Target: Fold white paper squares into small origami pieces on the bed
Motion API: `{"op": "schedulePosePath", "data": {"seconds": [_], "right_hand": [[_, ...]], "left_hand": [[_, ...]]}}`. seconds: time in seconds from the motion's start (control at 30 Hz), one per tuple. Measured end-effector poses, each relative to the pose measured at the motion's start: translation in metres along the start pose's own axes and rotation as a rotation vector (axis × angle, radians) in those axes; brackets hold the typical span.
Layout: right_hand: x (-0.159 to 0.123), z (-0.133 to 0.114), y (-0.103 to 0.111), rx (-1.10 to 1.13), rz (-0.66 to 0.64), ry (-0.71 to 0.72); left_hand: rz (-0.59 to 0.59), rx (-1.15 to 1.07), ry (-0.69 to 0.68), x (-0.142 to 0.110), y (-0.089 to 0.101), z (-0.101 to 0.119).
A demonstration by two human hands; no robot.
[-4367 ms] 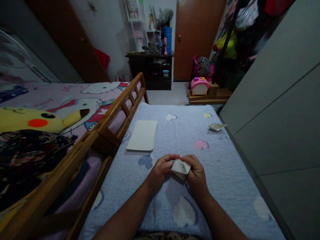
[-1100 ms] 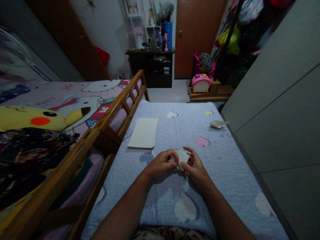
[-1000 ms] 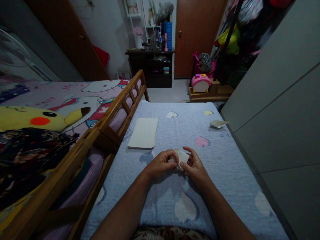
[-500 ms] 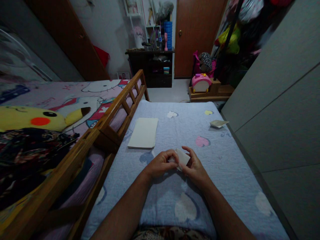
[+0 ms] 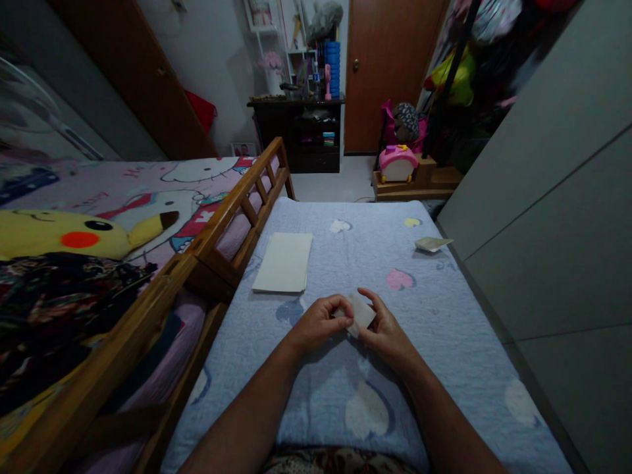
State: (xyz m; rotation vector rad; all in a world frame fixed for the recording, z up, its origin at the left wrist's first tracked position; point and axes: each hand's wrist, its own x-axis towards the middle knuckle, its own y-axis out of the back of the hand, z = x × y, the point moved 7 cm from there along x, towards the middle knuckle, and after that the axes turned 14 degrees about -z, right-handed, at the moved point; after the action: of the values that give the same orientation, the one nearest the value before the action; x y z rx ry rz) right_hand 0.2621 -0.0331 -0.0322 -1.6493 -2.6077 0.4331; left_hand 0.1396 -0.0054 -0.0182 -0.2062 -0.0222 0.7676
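Note:
A small piece of folded white paper is held between my two hands, just above the blue bedspread. My left hand pinches its left side with thumb and curled index finger. On the right side, my right hand grips the paper's edge, thumb at the near corner and fingers behind it. The fingers cover part of the paper, so its exact folds cannot be made out. Ahead and to the left lies a stack of white paper sheets. A small folded paper piece rests at the far right.
The blue bedspread with heart prints lies under my hands. A wooden bed rail runs along the left, with a yellow plush toy beyond it. Pale cabinet doors border the right side. A dark cabinet stands beyond the bed's far end.
Almost nothing differs. Both hands stay in the same place, with the folded paper shifted very slightly between the fingers.

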Motion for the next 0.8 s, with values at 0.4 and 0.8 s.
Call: {"op": "schedulePosePath", "data": {"seconds": [0.4, 0.8], "right_hand": [[-0.0031, 0.0015, 0.0054, 0.056, 0.076, 0.002], [0.0029, 0.0033, 0.0000, 0.058, 0.090, 0.013]], "left_hand": [[0.123, -0.122, -0.058, 0.0011, 0.0055, -0.0082], [0.215, -0.135, -0.071, 0.0001, 0.0059, -0.0039]]}}
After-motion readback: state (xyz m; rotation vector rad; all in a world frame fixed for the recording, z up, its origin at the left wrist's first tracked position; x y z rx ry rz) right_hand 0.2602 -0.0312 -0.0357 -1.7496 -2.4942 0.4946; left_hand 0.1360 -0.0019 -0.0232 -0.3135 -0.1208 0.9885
